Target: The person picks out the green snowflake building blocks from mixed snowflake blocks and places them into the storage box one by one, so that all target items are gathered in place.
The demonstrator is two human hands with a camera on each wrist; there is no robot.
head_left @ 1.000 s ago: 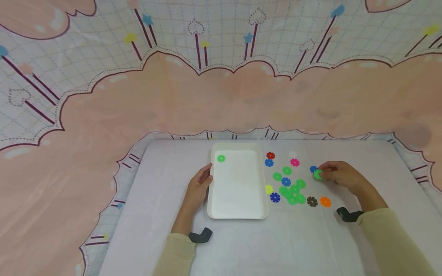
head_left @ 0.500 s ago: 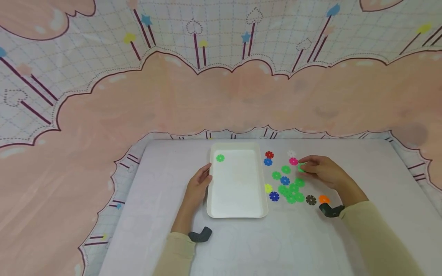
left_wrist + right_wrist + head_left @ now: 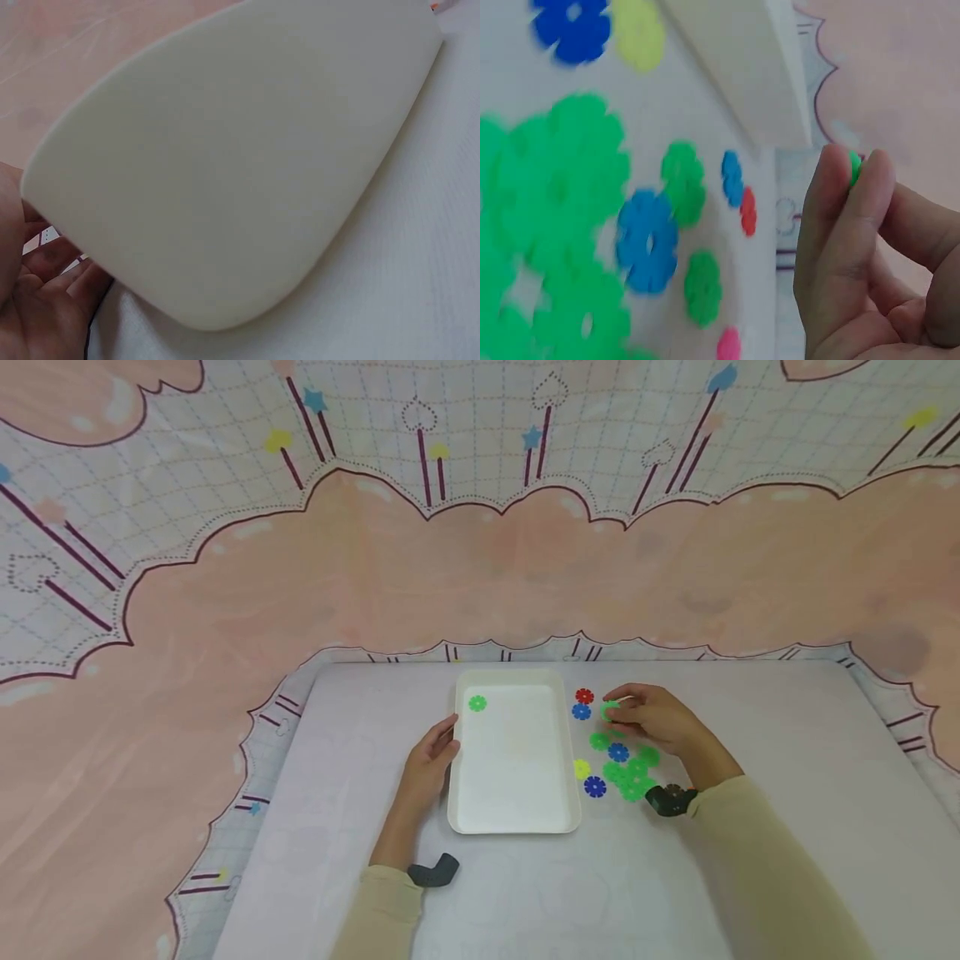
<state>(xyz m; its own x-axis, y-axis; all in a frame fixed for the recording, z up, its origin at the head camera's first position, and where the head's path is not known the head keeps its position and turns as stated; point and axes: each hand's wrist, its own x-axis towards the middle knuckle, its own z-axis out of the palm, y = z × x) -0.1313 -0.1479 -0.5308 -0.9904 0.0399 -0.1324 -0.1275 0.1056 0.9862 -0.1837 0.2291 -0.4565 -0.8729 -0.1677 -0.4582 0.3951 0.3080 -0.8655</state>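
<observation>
In the head view, a white rectangular tray (image 3: 513, 825) lies on the table with one green snowflake disc (image 3: 477, 703) near its far left corner. My left hand (image 3: 429, 766) holds the tray's left edge; in the left wrist view its fingers (image 3: 52, 300) are partly behind the tray wall (image 3: 225, 172). Just right of the tray, my right hand (image 3: 660, 720) pinches a green toothed disc (image 3: 854, 168) between thumb and fingertips, raised above the table. Only a sliver of this disc shows in the right wrist view.
Right of the tray lie a red disc (image 3: 584, 696), blue discs (image 3: 581, 712), a yellow disc (image 3: 582, 769), a dark blue disc (image 3: 595, 787) and a pile of green discs (image 3: 633, 777). A pink disc (image 3: 729, 343) shows in the right wrist view. The right forearm covers part of the table.
My right hand has carried the green disc leftward from the right side of the scattered discs toward the tray. The left hand and the tray have stayed in place.
</observation>
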